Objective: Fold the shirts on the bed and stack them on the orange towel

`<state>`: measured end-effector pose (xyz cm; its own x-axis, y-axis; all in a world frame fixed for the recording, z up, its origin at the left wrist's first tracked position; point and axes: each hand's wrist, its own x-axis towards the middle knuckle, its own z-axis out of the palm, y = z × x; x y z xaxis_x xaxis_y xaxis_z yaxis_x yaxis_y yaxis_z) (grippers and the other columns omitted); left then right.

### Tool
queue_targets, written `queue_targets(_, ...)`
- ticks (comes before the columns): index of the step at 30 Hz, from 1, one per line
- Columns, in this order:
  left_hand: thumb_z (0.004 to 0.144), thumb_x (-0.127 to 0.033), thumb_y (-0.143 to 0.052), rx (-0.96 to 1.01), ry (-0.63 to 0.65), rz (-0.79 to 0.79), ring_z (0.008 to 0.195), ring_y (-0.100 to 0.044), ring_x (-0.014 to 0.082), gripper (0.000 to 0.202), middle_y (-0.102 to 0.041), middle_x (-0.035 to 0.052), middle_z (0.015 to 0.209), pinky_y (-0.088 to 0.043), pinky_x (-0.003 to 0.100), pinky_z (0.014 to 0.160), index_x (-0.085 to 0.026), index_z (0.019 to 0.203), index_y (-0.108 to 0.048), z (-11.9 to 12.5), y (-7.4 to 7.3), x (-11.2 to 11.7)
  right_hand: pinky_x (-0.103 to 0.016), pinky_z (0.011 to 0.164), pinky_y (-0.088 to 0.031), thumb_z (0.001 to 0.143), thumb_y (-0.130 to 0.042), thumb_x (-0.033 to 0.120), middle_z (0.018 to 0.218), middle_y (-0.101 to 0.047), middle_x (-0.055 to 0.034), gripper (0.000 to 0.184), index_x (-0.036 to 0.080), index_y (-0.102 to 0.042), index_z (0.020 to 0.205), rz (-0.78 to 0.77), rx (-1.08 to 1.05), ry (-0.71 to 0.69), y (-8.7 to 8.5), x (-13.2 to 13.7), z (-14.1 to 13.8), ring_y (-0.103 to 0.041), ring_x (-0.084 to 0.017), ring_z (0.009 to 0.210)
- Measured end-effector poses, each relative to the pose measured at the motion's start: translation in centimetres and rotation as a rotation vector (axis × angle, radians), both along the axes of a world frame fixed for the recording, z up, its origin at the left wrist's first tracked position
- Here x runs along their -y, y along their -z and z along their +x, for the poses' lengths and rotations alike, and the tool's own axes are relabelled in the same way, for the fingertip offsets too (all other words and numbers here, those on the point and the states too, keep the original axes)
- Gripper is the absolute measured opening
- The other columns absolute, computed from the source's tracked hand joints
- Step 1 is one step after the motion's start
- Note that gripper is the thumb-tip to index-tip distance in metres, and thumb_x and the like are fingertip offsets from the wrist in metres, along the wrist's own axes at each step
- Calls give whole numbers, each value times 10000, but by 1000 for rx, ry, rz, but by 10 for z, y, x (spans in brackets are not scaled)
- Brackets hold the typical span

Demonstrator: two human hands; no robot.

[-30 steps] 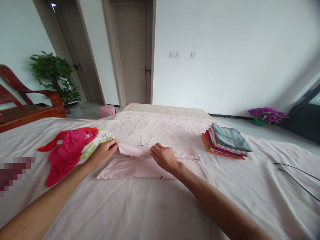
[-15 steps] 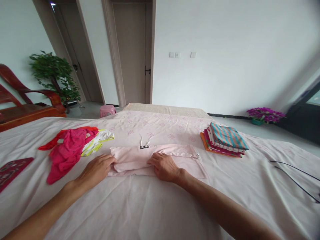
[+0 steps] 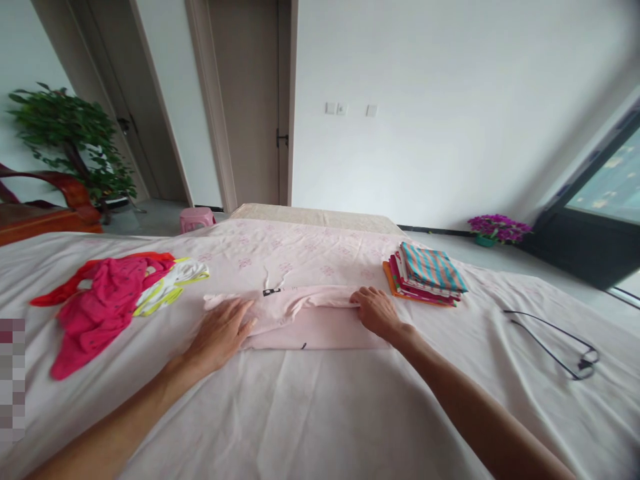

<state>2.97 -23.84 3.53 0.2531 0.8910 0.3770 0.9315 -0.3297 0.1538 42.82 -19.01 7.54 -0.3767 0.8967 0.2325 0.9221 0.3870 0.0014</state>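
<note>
A pale pink garment (image 3: 320, 327) with white drawstrings and a small black printed label lies partly folded on the sheet in front of me. My left hand (image 3: 225, 330) rests on its left end, fingers stretched out and thumb apart. At the right end, my right hand (image 3: 375, 310) has its fingers bent over the upper folded layer and grips its edge. Left of the garment is a loose heap of clothes, with a crumpled hot-pink piece (image 3: 103, 300) and a white one with yellow-green trim (image 3: 173, 283). A stack of folded clothes (image 3: 430, 273), striped blue and orange on top, sits beyond my right hand.
Black-framed glasses (image 3: 575, 353) lie on the pale bed sheet (image 3: 300, 413) at the right. Past the bed stand a pink stool (image 3: 197, 219), a wooden chair (image 3: 60, 200), a leafy plant (image 3: 65, 133) and purple flowers (image 3: 500, 227).
My right hand has moved right, from the garment's middle to its right end, and the upper layer there has shifted. My left hand has flattened onto the cloth. The view has turned slightly right.
</note>
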Motion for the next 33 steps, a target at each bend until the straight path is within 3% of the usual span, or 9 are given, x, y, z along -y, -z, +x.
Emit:
queue_targets(5, 935, -537, -398, -117, -124, -139, 1429, -319, 427, 605, -383, 152, 1571, -282, 694, 1061, -270, 1475, -459, -20, 12, -5, -302, 842, -388, 824, -476, 18, 991, -661, -76, 346, 210, -722, 974, 113, -61, 20, 2, -2, 19, -562, -204, 968)
queue_targets(9, 935, -562, -377, -124, -100, -192, 1446, -274, 442, 626, -323, 136, 1606, -233, 735, 1048, -291, 1498, -419, -32, 13, -6, -291, 820, -394, 813, -484, 14, 938, -658, -63, 335, 218, -727, 921, 55, -56, -52, 4, 5, 29, -557, -195, 937)
queue_targets(15, 918, -518, -464, -155, -38, -32, 1442, -304, 404, 594, -406, 142, 1561, -182, 665, 1120, -282, 1462, -479, -35, 11, -3, -297, 811, -395, 773, -480, -10, 942, -661, -73, 371, 212, -732, 931, 114, -93, -41, 8, 12, 35, -548, -203, 939)
queue_targets(18, 916, -498, -509, -167, 140, 84, 1441, -326, 341, 549, -456, 102, 1532, -173, 588, 1171, -304, 1429, -510, -26, 1, 6, -296, 823, -396, 762, -486, -3, 939, -667, -61, 375, 219, -730, 938, 44, -63, -75, 7, 14, 35, -551, -199, 937)
queue_targets(20, 925, -431, -527, -140, 252, 111, 1354, -445, 282, 441, -562, 72, 1428, -270, 499, 1156, -313, 1347, -579, -19, -7, 11, -296, 841, -398, 759, -484, -1, 962, -667, -61, 406, 219, -726, 1000, 37, -55, -85, 6, 16, 34, -552, -198, 947)
queue_targets(23, 938, -233, -468, -60, 307, 89, 1091, -602, 205, 308, -682, 57, 1148, -443, 369, 978, -272, 1172, -664, -15, -12, 13, -300, 844, -403, 786, -477, 8, 980, -662, -68, 460, 226, -709, 1117, 69, -59, -122, 5, 18, 30, -551, -199, 944)
queue_targets(26, 897, -104, -407, 10, 315, 64, 986, -622, 179, 358, -684, 48, 1009, -468, 319, 893, -251, 1078, -678, -19, -12, 13, -300, 817, -408, 799, -472, 15, 938, -660, -69, 454, 240, -726, 1101, 78, -67, -167, 6, 19, 29, -553, -199, 909)
queue_targets(29, 865, -94, -417, 63, 290, -20, 978, -633, 168, 346, -685, 35, 998, -474, 288, 878, -255, 1033, -673, -24, -16, 16, -301, 820, -415, 724, -480, -1, 899, -673, -65, 448, 230, -753, 995, 36, -76, -199, 6, 21, 33, -565, -198, 894)
queue_targets(33, 908, -211, -420, 138, 197, -211, 942, -658, 161, 277, -710, 7, 1005, -493, 269, 830, -271, 982, -680, -21, -33, 19, -314, 851, -438, 686, -494, 42, 938, -714, -42, 415, 241, -759, 935, -72, -151, -198, -7, 22, 37, -601, -206, 912)
